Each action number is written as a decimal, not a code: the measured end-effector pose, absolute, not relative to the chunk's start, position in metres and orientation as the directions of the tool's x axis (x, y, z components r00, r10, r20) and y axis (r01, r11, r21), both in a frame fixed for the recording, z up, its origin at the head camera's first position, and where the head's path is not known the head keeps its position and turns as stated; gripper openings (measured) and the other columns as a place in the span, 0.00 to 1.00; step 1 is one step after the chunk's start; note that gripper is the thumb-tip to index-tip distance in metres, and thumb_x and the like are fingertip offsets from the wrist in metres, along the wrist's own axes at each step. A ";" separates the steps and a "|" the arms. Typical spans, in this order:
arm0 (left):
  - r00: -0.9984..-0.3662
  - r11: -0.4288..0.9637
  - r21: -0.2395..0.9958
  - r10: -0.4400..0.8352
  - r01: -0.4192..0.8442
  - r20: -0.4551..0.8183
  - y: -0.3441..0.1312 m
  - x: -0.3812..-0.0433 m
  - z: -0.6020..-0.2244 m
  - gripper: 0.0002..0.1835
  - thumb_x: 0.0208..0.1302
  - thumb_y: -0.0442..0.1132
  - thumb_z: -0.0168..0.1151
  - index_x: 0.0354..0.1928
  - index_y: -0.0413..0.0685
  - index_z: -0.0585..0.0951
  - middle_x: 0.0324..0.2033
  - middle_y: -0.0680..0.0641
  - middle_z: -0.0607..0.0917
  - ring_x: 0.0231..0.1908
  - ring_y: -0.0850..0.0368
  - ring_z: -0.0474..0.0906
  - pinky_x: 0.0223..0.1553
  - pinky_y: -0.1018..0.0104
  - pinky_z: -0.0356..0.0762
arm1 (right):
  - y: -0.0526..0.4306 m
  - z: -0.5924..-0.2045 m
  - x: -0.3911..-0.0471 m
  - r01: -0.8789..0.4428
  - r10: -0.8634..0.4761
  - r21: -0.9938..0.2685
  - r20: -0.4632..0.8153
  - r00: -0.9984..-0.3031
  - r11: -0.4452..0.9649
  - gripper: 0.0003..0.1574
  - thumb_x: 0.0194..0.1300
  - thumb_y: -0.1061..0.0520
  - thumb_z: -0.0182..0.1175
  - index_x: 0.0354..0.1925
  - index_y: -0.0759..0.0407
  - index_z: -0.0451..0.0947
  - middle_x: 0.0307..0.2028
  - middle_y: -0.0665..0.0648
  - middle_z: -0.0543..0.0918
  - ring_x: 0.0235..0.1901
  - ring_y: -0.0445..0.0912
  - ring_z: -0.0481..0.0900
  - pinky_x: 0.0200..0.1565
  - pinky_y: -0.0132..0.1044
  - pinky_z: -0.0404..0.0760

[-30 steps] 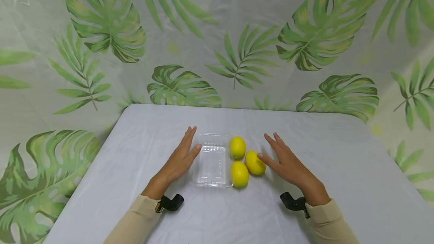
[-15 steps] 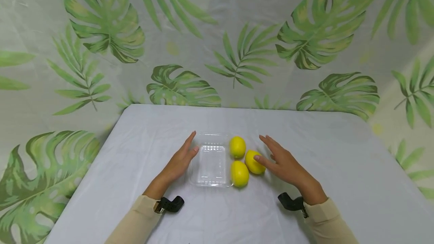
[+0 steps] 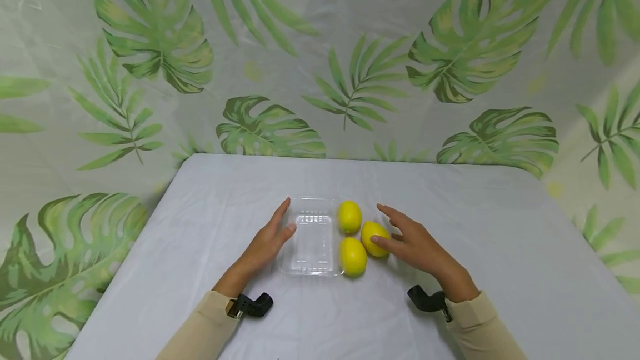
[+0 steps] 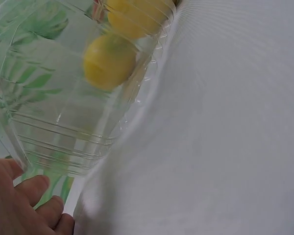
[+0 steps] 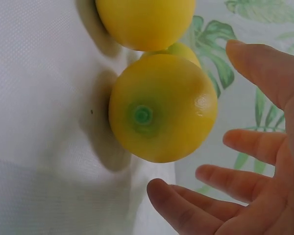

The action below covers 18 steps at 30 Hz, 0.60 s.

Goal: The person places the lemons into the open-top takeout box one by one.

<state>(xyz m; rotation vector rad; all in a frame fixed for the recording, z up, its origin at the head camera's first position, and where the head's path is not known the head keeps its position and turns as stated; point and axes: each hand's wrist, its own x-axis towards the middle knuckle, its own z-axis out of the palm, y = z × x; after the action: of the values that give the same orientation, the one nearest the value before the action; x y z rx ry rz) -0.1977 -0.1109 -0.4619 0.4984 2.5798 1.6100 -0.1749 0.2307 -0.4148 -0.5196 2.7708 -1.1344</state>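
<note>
A clear plastic container [image 3: 313,243] stands on the white table, and its inside holds nothing. Along its right side sit three yellow lemons: a far lemon [image 3: 349,216], a near lemon [image 3: 353,257] and a right lemon [image 3: 371,233]. My left hand [image 3: 264,246] is at the container's left side, fingers extended and thumb over the rim; in the left wrist view the fingertips [image 4: 36,188] are right at the container's wall [image 4: 63,142]. My right hand [image 3: 419,246] spreads its fingers beside the right lemon; the right wrist view shows a gap between fingers and that lemon [image 5: 161,110].
The white-clothed table [image 3: 525,249] reaches to a leaf-patterned backdrop [image 3: 280,60] behind it. A black wrist camera sits on each wrist, the left camera [image 3: 256,304] and the right camera [image 3: 425,298], both low over the cloth.
My right hand has moved left and slightly toward me, closer to the right lemon, its fingers bending a little. My left hand has lowered slightly beside the container. Lemons and container stay put.
</note>
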 end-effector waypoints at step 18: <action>-0.921 0.393 0.855 0.327 0.338 0.213 -0.112 -0.200 -0.467 0.38 0.69 0.41 0.55 0.76 0.53 0.51 0.73 0.52 0.58 0.72 0.53 0.50 0.70 0.48 0.49 | 0.227 -0.419 -0.176 -0.261 -0.368 -0.700 -0.003 -0.930 0.665 0.51 0.58 0.38 0.66 0.73 0.51 0.58 0.70 0.59 0.63 0.62 0.61 0.69 0.55 0.52 0.77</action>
<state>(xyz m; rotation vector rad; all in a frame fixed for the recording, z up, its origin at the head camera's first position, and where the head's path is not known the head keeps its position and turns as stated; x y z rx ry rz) -0.1996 -0.1117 -0.4671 0.6279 2.6302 1.6186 -0.1755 0.2271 -0.4192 -0.5193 2.7334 -1.1146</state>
